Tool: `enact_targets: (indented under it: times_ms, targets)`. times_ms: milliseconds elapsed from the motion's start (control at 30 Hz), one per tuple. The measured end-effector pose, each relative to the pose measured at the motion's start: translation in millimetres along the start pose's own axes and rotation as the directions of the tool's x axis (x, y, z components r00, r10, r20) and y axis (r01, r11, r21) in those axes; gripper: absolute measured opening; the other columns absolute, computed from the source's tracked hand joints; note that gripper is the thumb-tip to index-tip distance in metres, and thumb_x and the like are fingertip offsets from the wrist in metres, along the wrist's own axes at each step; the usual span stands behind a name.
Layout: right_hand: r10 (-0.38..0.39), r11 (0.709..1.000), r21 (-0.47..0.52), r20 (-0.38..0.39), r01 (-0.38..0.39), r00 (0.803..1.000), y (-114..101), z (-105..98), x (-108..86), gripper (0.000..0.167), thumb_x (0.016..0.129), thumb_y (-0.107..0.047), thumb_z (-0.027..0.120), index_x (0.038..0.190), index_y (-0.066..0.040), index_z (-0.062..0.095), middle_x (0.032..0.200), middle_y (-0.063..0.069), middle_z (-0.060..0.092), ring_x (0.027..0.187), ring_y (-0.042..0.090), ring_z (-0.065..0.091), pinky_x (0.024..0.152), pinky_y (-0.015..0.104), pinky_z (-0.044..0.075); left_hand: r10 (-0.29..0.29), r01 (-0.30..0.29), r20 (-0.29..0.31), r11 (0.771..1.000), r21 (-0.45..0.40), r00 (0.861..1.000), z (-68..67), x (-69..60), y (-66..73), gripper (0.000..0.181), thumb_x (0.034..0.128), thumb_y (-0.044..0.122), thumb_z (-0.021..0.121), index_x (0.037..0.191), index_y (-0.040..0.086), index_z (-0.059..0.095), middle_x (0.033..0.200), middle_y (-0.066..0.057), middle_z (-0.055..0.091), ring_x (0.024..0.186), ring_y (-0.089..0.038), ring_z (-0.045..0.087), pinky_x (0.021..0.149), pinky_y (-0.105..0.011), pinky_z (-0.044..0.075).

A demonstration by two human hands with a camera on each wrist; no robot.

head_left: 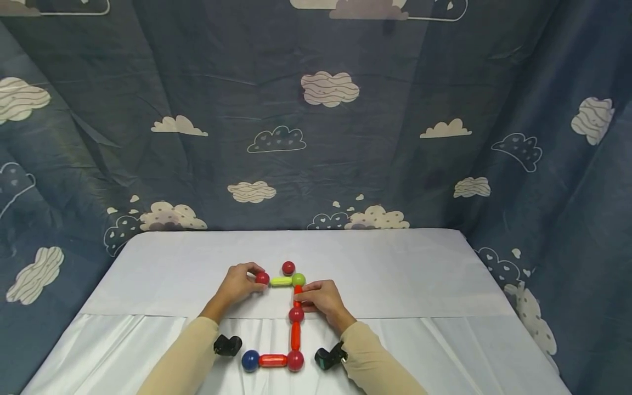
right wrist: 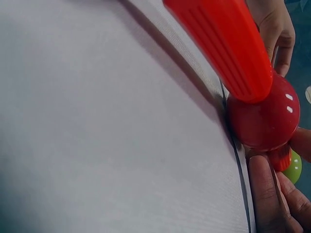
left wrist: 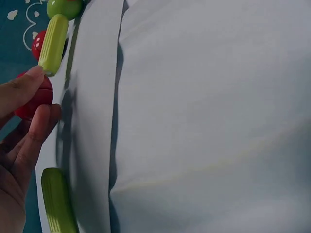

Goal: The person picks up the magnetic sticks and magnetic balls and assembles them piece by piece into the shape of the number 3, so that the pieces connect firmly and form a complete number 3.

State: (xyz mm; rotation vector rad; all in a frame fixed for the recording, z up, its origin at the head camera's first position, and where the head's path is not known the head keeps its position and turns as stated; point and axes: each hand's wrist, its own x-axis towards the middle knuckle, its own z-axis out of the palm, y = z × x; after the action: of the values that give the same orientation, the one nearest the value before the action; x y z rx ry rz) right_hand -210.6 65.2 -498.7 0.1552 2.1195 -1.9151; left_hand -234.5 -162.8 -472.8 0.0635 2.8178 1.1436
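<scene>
My left hand [head_left: 238, 285] grips a red ball [head_left: 262, 278] between thumb and fingers, right beside the free end of a yellow-green rod [head_left: 281, 281]; whether they touch I cannot tell. That rod joins a green ball [head_left: 298, 279]. Below it, my right hand [head_left: 323, 299] pinches an upright red rod [head_left: 298, 302], partly covered by the fingers. The chain runs on through a red ball [head_left: 296, 315], another red rod [head_left: 295, 336], a corner red ball [head_left: 295, 361] and a sideways red rod [head_left: 273, 360] to a blue ball [head_left: 250, 361].
A separate red ball [head_left: 288, 267] lies just behind the yellow-green rod. In the left wrist view, a loose green rod [left wrist: 58, 201] lies near the left hand. White cloth [head_left: 395, 274] covers the table, and a dark cloud-patterned curtain [head_left: 375, 164] hangs behind it.
</scene>
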Motion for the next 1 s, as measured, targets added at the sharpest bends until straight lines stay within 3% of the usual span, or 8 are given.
enact_targets:
  times_ms: [233, 467, 1000]
  targets:
    - [0.005, 1.0, 0.005, -0.002, -0.005, 1.0, -1.6, 0.1, -0.6, 0.028, 0.074, -0.001, 0.079, 0.096, 0.009, 0.065, 0.075, 0.009, 0.069, 0.06, 0.015, 0.067, 0.057, 0.031, 0.055, -0.012, 0.012, -0.013, 1.0, 0.027, 1.0, 6.0, -3.3, 1.1, 0.037, 0.0733, 0.018, 0.084, 0.105, 0.007, 0.069, 0.097, -0.004, 0.065, 0.078, -0.015, 0.055, 0.072, -0.031, 0.045]
    - [0.01, 1.0, 0.001, 0.001, -0.01, 1.0, -1.8, -0.2, -1.6, 0.028, 0.075, -0.002, 0.079, 0.096, 0.009, 0.065, 0.075, 0.01, 0.069, 0.06, 0.016, 0.067, 0.057, 0.031, 0.056, -0.029, 0.029, -0.001, 0.999, -0.027, 1.0, 9.4, -3.5, -2.2, 0.035, 0.0741, 0.015, 0.083, 0.105, 0.007, 0.068, 0.095, -0.005, 0.064, 0.07, -0.014, 0.055, 0.062, -0.026, 0.046]
    - [-0.006, 1.0, 0.014, 0.005, 0.006, 1.0, -0.7, -0.8, -1.8, 0.026, 0.075, -0.001, 0.078, 0.095, 0.01, 0.065, 0.073, 0.009, 0.068, 0.059, 0.015, 0.067, 0.057, 0.031, 0.055, 0.004, -0.004, -0.006, 0.998, 0.068, 1.0, 9.7, -2.6, 3.5, 0.036, 0.0744, 0.015, 0.083, 0.108, 0.008, 0.07, 0.096, -0.003, 0.065, 0.082, -0.016, 0.052, 0.078, -0.036, 0.045]
